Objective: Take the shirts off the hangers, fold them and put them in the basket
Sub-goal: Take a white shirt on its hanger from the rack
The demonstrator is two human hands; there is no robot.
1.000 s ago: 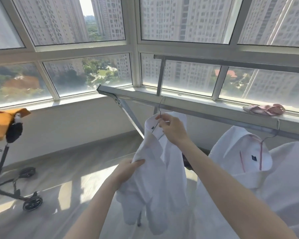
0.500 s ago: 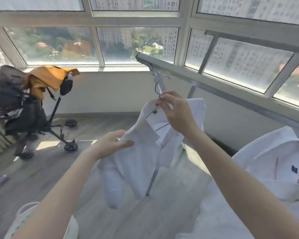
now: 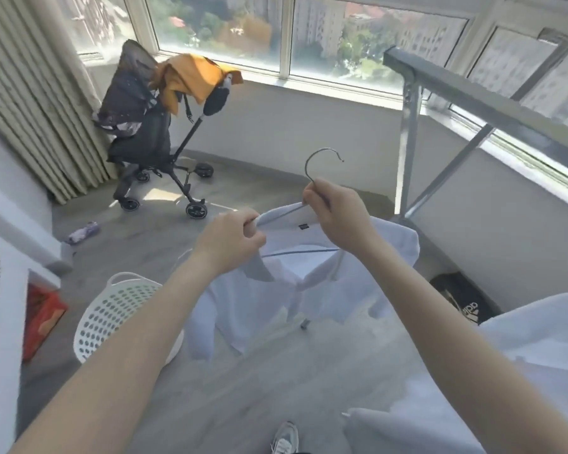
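A white shirt (image 3: 325, 290) hangs in the air on a thin metal hanger (image 3: 322, 162), clear of the drying rack. My right hand (image 3: 335, 214) grips the hanger's neck just below the hook. My left hand (image 3: 230, 240) pinches the shirt's collar edge at the left. A white perforated laundry basket (image 3: 112, 316) stands on the floor below and to the left, partly hidden behind my left forearm. Another white shirt (image 3: 522, 339) fills the lower right corner.
The grey metal drying rack (image 3: 473, 96) runs along the windows at the right, with its legs (image 3: 407, 152) on the floor. A black stroller (image 3: 151, 132) with an orange cloth stands at the back left by the curtain. A black bag (image 3: 463, 303) lies under the rack.
The shirt on its hanger has come off the rack and down toward the basket. My left hand moved from the shirt's shoulder to its collar. My view has turned left and down.
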